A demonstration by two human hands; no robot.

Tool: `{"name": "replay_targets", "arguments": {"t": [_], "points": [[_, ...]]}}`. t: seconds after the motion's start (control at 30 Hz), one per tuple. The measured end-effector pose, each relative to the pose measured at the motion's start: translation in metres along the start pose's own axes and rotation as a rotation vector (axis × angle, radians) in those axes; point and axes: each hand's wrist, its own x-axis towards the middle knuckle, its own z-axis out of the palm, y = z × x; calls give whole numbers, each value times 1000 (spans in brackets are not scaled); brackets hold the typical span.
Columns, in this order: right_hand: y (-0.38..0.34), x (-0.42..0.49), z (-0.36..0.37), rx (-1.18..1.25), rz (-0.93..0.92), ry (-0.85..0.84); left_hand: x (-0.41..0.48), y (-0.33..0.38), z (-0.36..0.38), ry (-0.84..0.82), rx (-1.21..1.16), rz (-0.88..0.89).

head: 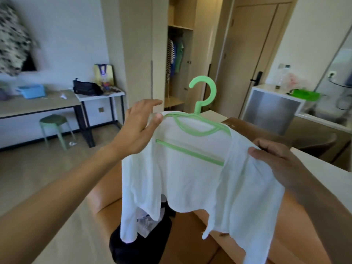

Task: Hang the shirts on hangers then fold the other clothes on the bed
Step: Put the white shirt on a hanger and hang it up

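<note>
Holding position: a white shirt (190,180) hangs on a green hanger (198,106), raised in the air in front of the person, with the hook pointing up and the whole hanger tilted down toward the right. The hanger's shoulders and crossbar show through the neck opening and the thin fabric.

Left hand (139,126): fingers extended and nearly straight, reaching past the shirt's left shoulder. The thumb rests against that shoulder at the hanger's end (whether it presses or only touches cannot be told).

Right hand (276,164): fingers curled round a bunch of fabric at the shirt's right shoulder, thumb on top. The two hands are well apart, one at each shoulder.

Both sleeves and the hem hang free.

Background: an open wardrobe (179,60) straight ahead holds hung garments, one of them striped. A counter (38,105) at left carries a blue box (31,90) and a black bag (85,87), with a green stool (54,121) below its edge.
</note>
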Motion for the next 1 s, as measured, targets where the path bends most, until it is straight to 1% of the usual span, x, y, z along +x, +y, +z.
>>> {"name": "replay_targets", "arguments": {"t": [0.07,0.1,0.17,0.27,0.37,0.47,0.63,0.77,0.87,1.0], "points": [[-2,8,28,92,68,59,-16,-22,-20,73,-25,-119],[-7,11,44,100,112,68,-25,-33,-31,100,-40,-174],[-11,20,76,116,194,16,-46,-57,-53,139,-66,-266],[-21,28,133,124,266,-32,-77,-94,-89,156,-87,-354],[-39,34,199,123,256,-71,-106,-135,-124,164,-62,-421],[-52,45,259,194,255,-120,-137,-173,-156,139,-30,-495],[-77,66,359,318,270,-125,-171,-223,-211,140,-48,-532],[-99,88,433,409,287,-189,-181,-251,-248,185,-81,-551],[-107,114,485,440,292,-242,-180,-275,-268,231,-134,-580],[-114,157,555,494,302,-259,-170,-314,-287,283,-256,-640]]}}
